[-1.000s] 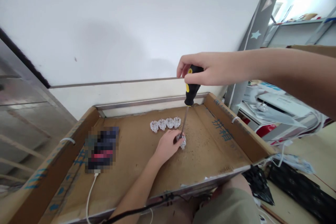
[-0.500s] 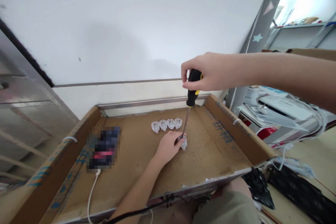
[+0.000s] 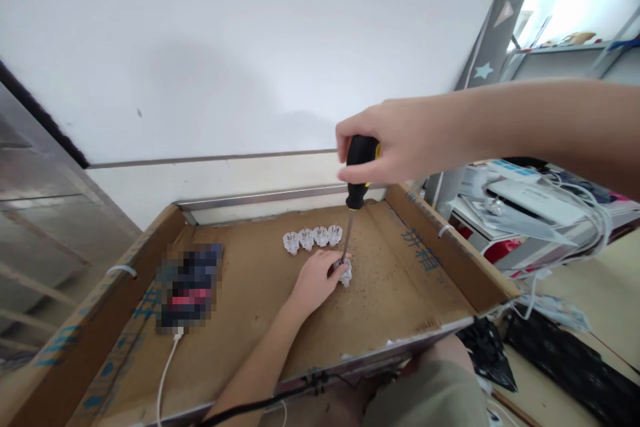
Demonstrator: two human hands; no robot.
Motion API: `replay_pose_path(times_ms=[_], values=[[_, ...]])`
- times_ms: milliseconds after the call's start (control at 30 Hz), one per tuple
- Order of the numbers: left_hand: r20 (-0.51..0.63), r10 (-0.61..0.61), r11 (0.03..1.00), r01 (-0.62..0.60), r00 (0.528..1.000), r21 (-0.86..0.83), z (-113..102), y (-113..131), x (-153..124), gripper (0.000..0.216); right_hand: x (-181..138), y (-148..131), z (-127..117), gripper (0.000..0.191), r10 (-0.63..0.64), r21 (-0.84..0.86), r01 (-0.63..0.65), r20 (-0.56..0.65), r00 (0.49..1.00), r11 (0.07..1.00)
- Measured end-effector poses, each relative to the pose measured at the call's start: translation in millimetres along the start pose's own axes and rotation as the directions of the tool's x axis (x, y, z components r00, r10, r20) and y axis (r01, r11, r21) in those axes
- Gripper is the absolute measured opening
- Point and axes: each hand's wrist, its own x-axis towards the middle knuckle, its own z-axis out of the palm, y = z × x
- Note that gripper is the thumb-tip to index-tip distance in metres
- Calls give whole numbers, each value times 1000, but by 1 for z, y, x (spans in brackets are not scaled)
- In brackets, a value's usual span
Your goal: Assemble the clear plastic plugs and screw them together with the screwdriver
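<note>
On my feed I have the right hand (image 3: 393, 140) held above the cardboard-lined tabletop (image 3: 240, 320), its grip wrapped around the black-and-yellow handle of a screwdriver (image 3: 355, 195), which I see standing nearly upright, its handle leaning a little to the right of the shaft's lower end. Below it, the left hand (image 3: 315, 280) lies low on the cardboard, its grip pinched on a clear plug (image 3: 346, 275), and the shaft runs down to that piece beside the fingers, though I cannot make out the tip. Just beyond the left hand I count four more plugs (image 3: 306, 239) standing side by side in a row, prongs up. Well apart, toward the left cardboard wall (image 3: 107, 307), I see a dark, pixelated object (image 3: 190, 283) with a white cable (image 3: 164, 367) running from its near end
</note>
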Motion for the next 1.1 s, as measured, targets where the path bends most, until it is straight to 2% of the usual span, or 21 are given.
replay_pose_path(times_ms=[100,267,400,567,633,733,867,933,1033,1100], values=[[1,-2,1000,2,1000,5,0,1,0,23,5,-1,0,42,59,-103,-67,-76,995,992],[4,-5,1000,5,1000,-3,-2,1,-1,22,8,-7,-4,32,-34,82,29,63,997,996],[-5,4,1000,-4,1000,-10,-1,0,-1,22,13,-4,-4,41,64,6,-64,31,997,998],[11,-14,1000,14,1000,-8,-2,1,0,24,14,0,-3,38,-34,96,29,51,998,995],[13,-15,1000,16,1000,-9,-2,1,0,23,12,-2,-4,36,-17,64,15,42,999,998],[5,-10,1000,10,1000,-10,-2,1,-1,23,10,-8,-3,39,-2,-6,2,-36,999,1000],[9,-14,1000,15,1000,-17,-1,1,0,24,11,-12,3,35,-57,51,58,-36,998,997],[6,-20,1000,20,1000,-17,-1,1,0,24,13,-10,6,42,-49,66,54,-71,996,996],[7,-21,1000,21,1000,-20,-1,0,-1,24,13,-3,10,59,4,-8,-5,-140,990,1000],[9,-14,1000,15,1000,-22,-1,0,-1,24,12,1,10,61,14,-27,-17,-103,995,999]])
